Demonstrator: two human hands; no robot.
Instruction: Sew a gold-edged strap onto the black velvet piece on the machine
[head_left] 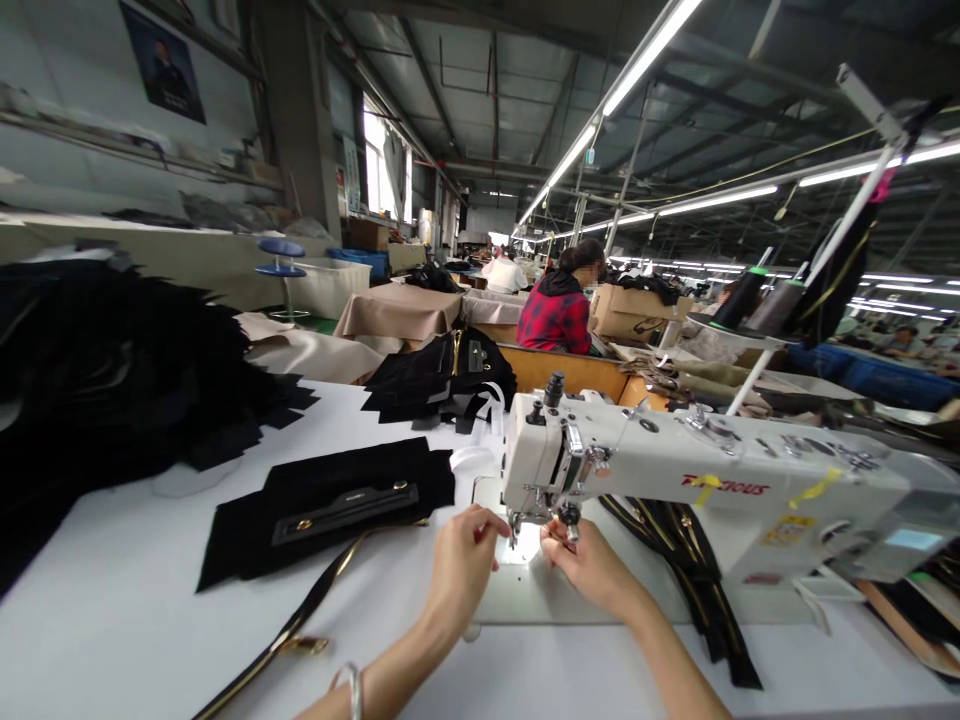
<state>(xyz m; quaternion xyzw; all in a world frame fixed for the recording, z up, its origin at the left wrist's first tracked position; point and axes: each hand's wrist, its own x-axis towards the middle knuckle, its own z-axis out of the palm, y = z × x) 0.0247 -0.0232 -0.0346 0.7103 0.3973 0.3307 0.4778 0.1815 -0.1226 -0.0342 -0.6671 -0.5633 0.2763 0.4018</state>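
Note:
A white sewing machine (720,485) stands on the white table (120,610). Both my hands are at its needle, under the lit work light. My left hand (466,560) has its fingers pinched together just left of the needle. Just right of the needle, my right hand (585,560) pinches something small; what either hand holds is too small to tell, perhaps thread. A black fabric piece with a zip pocket and gold fittings (330,505) lies left of the machine. A black strap with gold edge (292,625) runs from it toward me.
A big heap of black fabric pieces (112,380) covers the table's left. More black pieces (442,380) lie behind the machine, black zip strips (697,580) under its arm. Thread cones (757,300) stand at right. A person in a red plaid shirt (559,315) sits ahead.

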